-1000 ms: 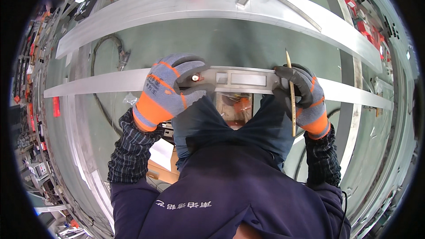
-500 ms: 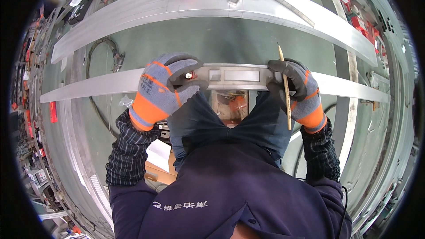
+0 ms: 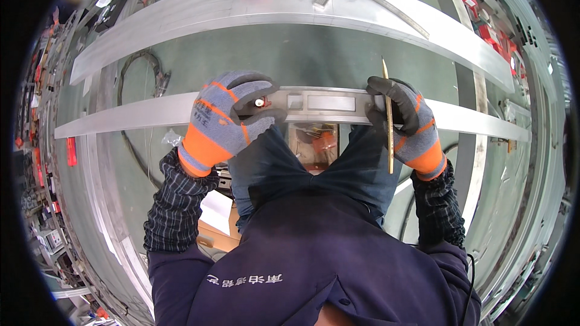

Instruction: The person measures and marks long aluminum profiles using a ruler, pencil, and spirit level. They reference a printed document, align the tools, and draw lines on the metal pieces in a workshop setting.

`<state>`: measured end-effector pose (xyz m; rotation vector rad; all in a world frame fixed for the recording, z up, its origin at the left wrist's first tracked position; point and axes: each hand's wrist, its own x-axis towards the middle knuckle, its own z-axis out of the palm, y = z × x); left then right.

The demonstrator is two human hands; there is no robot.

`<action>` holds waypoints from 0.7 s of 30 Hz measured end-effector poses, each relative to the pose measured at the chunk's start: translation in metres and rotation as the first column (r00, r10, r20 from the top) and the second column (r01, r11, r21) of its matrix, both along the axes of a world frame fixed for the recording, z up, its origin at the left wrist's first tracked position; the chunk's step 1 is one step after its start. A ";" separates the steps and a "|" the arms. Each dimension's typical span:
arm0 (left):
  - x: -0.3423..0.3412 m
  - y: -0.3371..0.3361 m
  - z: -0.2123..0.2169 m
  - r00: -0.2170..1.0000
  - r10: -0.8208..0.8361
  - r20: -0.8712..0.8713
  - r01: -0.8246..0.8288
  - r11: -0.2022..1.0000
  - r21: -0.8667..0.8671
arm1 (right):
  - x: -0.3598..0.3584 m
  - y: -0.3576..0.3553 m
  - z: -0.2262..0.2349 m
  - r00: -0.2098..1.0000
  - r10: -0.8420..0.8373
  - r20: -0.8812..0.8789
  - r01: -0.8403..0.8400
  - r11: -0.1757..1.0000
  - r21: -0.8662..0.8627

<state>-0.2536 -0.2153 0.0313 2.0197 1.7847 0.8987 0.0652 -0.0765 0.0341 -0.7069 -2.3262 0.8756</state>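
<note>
**Bright, cool light inside a bowed, blackened rim**

Diffuse, cool light brightens the middle of the view. The upper metal beam (image 3: 181, 21) throws back a pale sheen, nearly white toward its right half, and the white paper (image 3: 216, 210) looks washed out. A soft shadow dims the green floor (image 3: 296, 48) below that beam. Both hands (image 3: 214, 121) look crisp, while the dark jacket (image 3: 278, 235) swallows much detail. Toward the edges, straight lines curve, the clutter (image 3: 45, 163) at left squeezes and softens, and the corners fall to black with bluish fringing.
</note>
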 end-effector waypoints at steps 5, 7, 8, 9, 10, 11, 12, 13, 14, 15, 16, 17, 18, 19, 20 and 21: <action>0.003 0.001 -0.002 0.999 0.027 0.044 -0.027 1.000 0.011 | 0.004 0.004 -0.004 1.000 0.014 0.017 -0.015 0.996 0.089; 0.004 0.002 -0.001 0.999 0.035 0.021 -0.035 0.999 -0.004 | 0.004 0.004 -0.002 1.000 0.004 0.017 -0.006 0.995 0.098; 0.004 0.002 0.000 0.999 0.038 0.007 -0.038 0.999 -0.010 | 0.004 0.003 0.000 1.000 -0.001 0.020 0.000 0.998 0.057; 0.004 0.002 -0.001 0.999 0.042 0.020 -0.041 0.999 -0.013 | 0.003 0.002 0.002 1.000 -0.006 0.024 0.006 1.000 0.016; 0.004 0.002 -0.003 0.998 0.045 0.033 -0.045 0.999 -0.017 | 0.004 0.001 0.004 1.000 -0.011 0.027 0.012 1.000 -0.025; 0.005 0.002 -0.004 0.998 0.050 0.045 -0.049 0.999 -0.022 | 0.004 0.001 0.006 0.999 -0.004 0.043 0.006 0.999 -0.040; 0.005 0.002 -0.001 0.999 0.037 0.037 -0.036 0.999 -0.035 | 0.004 0.001 0.008 0.998 0.004 0.058 0.000 0.998 -0.056; 0.005 0.002 0.004 0.999 0.026 0.028 -0.025 0.999 -0.048 | 0.004 0.002 0.010 0.997 0.013 0.073 -0.008 0.997 -0.072; 0.005 -0.001 0.007 1.000 0.018 0.018 -0.017 0.998 -0.065 | 0.004 0.001 0.008 0.998 0.020 0.068 -0.019 1.000 -0.018; 0.004 -0.001 0.006 1.000 0.002 0.007 -0.002 0.998 -0.064 | 0.004 0.001 0.006 0.998 0.029 0.062 -0.031 0.999 0.037; 0.004 0.000 0.002 1.000 -0.010 -0.005 0.010 0.998 -0.063 | 0.005 0.002 0.004 0.998 0.041 0.056 -0.046 0.995 0.092; 0.000 -0.002 0.002 0.999 -0.016 -0.031 0.014 0.997 -0.070 | 0.004 0.002 0.002 0.998 0.030 0.053 -0.035 0.995 0.090; -0.001 -0.004 0.005 0.999 -0.010 -0.042 0.008 0.999 -0.032 | 0.005 0.002 0.002 0.999 0.027 0.042 -0.030 0.996 0.085; 0.001 -0.005 0.008 0.999 -0.003 -0.053 0.003 1.000 0.006 | 0.005 0.001 0.003 0.999 0.025 0.032 -0.028 0.996 0.080; 0.001 -0.005 0.010 0.998 -0.002 -0.055 0.005 0.999 0.050 | 0.007 0.000 0.006 0.998 -0.001 0.062 -0.004 0.998 0.069; -0.005 -0.009 0.016 1.000 0.011 -0.019 -0.010 0.999 0.041 | 0.007 -0.002 0.003 0.999 -0.013 0.040 0.011 0.998 0.061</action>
